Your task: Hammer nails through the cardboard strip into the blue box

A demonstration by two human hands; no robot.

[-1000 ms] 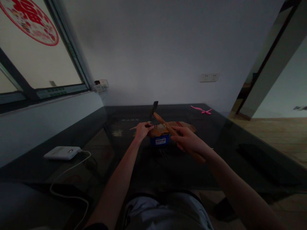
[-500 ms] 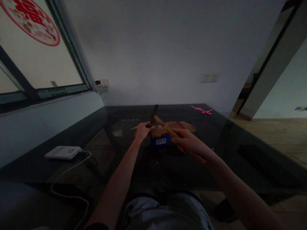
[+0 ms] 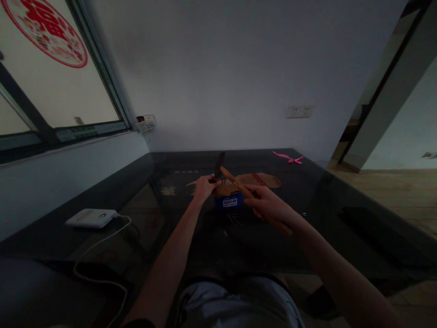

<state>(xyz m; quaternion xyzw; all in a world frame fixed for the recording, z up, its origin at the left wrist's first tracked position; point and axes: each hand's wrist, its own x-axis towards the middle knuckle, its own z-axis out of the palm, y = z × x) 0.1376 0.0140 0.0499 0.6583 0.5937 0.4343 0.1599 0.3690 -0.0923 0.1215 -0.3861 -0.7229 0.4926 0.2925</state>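
My right hand (image 3: 268,202) is wrapped round the wooden handle of a hammer (image 3: 247,192), whose dark head reaches up and away to the left. Close to that head, the fingers of my left hand (image 3: 205,187) are pinched together; what they hold is too small to make out. Between my hands sits a blue tin or box (image 3: 225,202) with a white label. A brown piece (image 3: 223,187) rests on top of it, with several thin nail-like pins standing there. Behind lies a long tan sole-shaped piece (image 3: 268,180) with a red band.
Several thin nails (image 3: 235,221) lie on the dark glossy table (image 3: 211,246). At the left is a white power bank (image 3: 92,218) with a cable. A pink ribbon (image 3: 290,158) lies at the far right, and a black flat object (image 3: 382,237) at the near right.
Hardly anything differs. The hammer head sits slightly lower relative to the tin, and the whole view has shifted a little. Both hands keep their places.
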